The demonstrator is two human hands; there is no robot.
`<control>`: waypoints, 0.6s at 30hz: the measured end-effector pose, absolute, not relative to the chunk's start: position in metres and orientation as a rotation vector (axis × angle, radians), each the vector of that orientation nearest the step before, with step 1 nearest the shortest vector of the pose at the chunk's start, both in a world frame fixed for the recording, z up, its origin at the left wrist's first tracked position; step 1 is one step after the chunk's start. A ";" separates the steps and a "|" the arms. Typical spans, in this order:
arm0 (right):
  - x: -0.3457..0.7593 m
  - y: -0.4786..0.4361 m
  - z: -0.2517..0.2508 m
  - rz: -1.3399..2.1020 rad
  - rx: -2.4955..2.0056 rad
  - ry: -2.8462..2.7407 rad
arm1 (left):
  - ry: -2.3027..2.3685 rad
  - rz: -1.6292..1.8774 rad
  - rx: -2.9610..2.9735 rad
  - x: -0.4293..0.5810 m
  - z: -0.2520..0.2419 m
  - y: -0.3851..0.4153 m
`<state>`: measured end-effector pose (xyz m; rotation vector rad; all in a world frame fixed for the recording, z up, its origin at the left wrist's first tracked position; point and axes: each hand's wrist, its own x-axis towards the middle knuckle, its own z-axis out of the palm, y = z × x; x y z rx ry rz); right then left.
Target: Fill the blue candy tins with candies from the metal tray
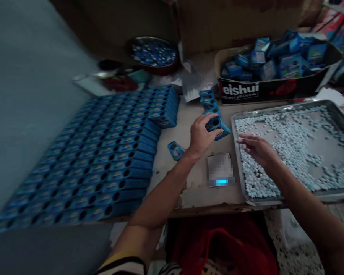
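Note:
My left hand is closed round a small blue box with a round black hole, held just above the table left of the metal tray. My right hand hovers over the tray's left part with its fingers stretched out, above the pale blue pellets that lie scattered across it. Nothing shows in the right hand. A short line of the same blue boxes runs away from the held one.
Several rows of blue boxes fill the table's left half. A single blue box lies near my left wrist. A cardboard carton of blue boxes stands behind the tray, a round dish farther back, and a red bag below the table edge.

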<state>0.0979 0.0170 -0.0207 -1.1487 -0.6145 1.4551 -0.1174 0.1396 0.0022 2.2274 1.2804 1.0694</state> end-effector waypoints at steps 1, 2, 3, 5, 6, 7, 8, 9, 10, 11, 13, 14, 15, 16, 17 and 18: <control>0.103 0.015 -0.018 1.315 -1.247 -0.701 | 1.308 1.037 2.214 -0.133 0.012 0.151; 0.109 0.013 -0.015 1.129 -1.360 -0.829 | 1.344 0.985 2.209 -0.151 0.022 0.165; 0.116 0.012 -0.014 0.907 -1.473 -0.989 | 1.386 0.911 2.214 -0.171 0.032 0.179; 0.129 0.012 -0.016 0.444 -1.666 -1.291 | 1.466 0.720 2.247 -0.214 0.047 0.207; 0.134 0.013 -0.019 0.253 -1.732 -1.400 | 1.496 0.615 2.269 -0.236 0.050 0.220; 0.137 0.014 -0.023 0.113 -1.780 -1.478 | 1.524 0.521 2.289 -0.255 0.051 0.232; 0.139 0.015 -0.027 0.029 -1.810 -1.535 | 1.547 0.442 2.308 -0.273 0.049 0.242; 0.140 0.016 -0.032 -0.010 -1.825 -1.582 | 1.567 0.380 2.326 -0.287 0.045 0.251; 0.141 0.017 -0.036 -0.021 -1.829 -1.627 | 1.596 0.345 2.338 -0.298 0.039 0.259; 0.140 0.018 -0.040 -0.020 -1.827 -1.667 | 1.632 0.339 2.346 -0.306 0.032 0.264; 0.140 0.019 -0.045 -0.006 -1.821 -1.724 | 1.727 0.402 2.345 -0.316 0.020 0.268; 0.141 0.020 -0.047 0.001 -1.819 -1.735 | 1.772 0.468 2.342 -0.318 0.016 0.265; 0.142 0.021 -0.048 0.009 -1.821 -1.732 | 1.800 0.551 2.344 -0.320 0.014 0.258; 0.144 0.021 -0.049 0.018 -1.826 -1.721 | 1.797 0.641 2.357 -0.321 0.011 0.247; 0.145 0.022 -0.048 0.028 -1.834 -1.708 | 1.762 0.734 2.375 -0.320 0.009 0.231; 0.147 0.022 -0.048 0.036 -1.842 -1.695 | 1.717 0.835 2.379 -0.319 0.005 0.210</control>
